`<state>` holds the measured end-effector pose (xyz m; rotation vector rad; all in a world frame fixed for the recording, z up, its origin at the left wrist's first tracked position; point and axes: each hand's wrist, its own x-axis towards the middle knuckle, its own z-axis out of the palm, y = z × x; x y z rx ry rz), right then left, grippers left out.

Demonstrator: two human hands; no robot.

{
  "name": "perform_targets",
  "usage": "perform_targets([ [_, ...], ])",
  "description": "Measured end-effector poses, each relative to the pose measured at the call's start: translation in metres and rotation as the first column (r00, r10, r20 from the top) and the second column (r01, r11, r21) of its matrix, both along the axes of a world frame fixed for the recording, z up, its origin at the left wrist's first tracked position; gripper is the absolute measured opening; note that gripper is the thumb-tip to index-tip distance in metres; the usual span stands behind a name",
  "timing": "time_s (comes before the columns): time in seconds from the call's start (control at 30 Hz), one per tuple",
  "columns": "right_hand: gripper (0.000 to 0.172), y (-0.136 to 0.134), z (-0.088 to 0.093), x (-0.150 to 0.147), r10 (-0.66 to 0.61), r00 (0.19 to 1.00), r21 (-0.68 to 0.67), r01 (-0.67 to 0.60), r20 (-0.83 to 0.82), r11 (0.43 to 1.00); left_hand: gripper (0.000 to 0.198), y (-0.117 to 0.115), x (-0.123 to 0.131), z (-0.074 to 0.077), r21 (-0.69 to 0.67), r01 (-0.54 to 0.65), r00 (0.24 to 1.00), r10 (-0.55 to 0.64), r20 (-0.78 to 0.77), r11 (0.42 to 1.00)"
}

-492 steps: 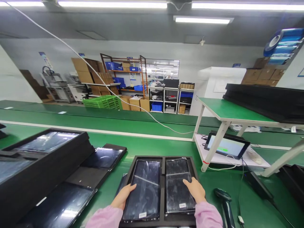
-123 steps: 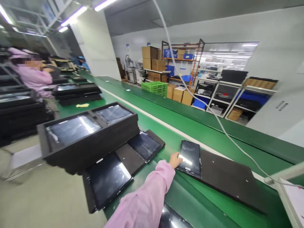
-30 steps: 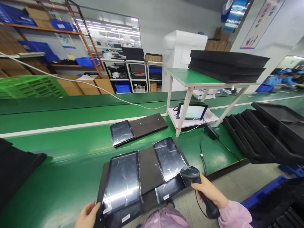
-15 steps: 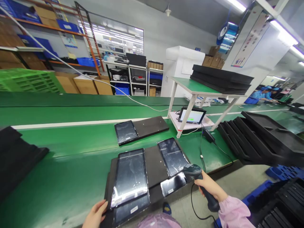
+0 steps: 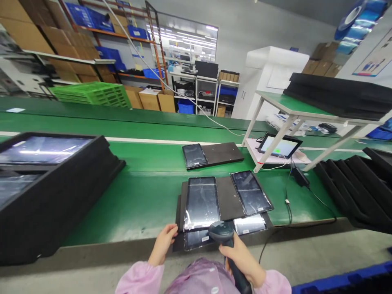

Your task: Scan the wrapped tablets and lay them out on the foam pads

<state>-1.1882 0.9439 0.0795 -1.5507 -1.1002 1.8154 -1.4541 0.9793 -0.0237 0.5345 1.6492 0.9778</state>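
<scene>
Conveyor belt (image 5: 137, 196) runs green from side to side in front of you, and all the things of interest lie on its near edge. Largest on it, at your left, is the deep black tray stack (image 5: 45, 192) with screens on top; it is well apart from your hands.

Straight ahead of you lies the flat black tray (image 5: 225, 202), its near edge just over the edge of the belt. Two display panels rest on it, both with the long axis pointing away from you. The left panel (image 5: 202, 202) lies almost straight, and the right panel (image 5: 251, 198) is turned a little toward your right. Behind them, farther on the belt, a second tray with one small panel (image 5: 194, 156) lies crosswise.

Your left hand (image 5: 163, 243) is at the near left corner of the tray, fingers curled on its edge, so it seems to pinch and steady it. Your right hand (image 5: 243, 259) is closed around the handle of the barcode scanner (image 5: 222, 232), and the head of the scanner hangs just above the near end of the left panel, where a smaller dark piece with a label (image 5: 196, 238) shows. So the scanner is nearer to the left panel than to the right one; the right panel's near end lies just beside it, toward your right.
</scene>
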Motion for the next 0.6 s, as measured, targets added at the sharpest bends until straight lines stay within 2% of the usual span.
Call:
perform_targets([
  [0.17, 0.061, 0.002, 0.001, -0.037, 0.026, 1.0, 0.0, -0.026, 0.001, 1.0, 0.06, -0.011, -0.018, -0.005, -0.024, 0.049, 0.999, -0.05, -0.011, 0.998],
  [0.37, 0.051, 0.008, 0.005, -0.065, 0.033, 0.999, 0.003, -0.033, 0.035, 0.999, 0.064, -0.018, -0.03, -0.005, -0.047, 0.072, 0.997, -0.072, -0.002, 0.996],
  [0.6, 0.051, 0.008, 0.003, -0.071, 0.038, 0.999, 0.01, -0.038, -0.005, 0.999, 0.063, -0.024, -0.041, -0.007, -0.078, 0.053, 0.999, -0.054, -0.006, 0.996],
])
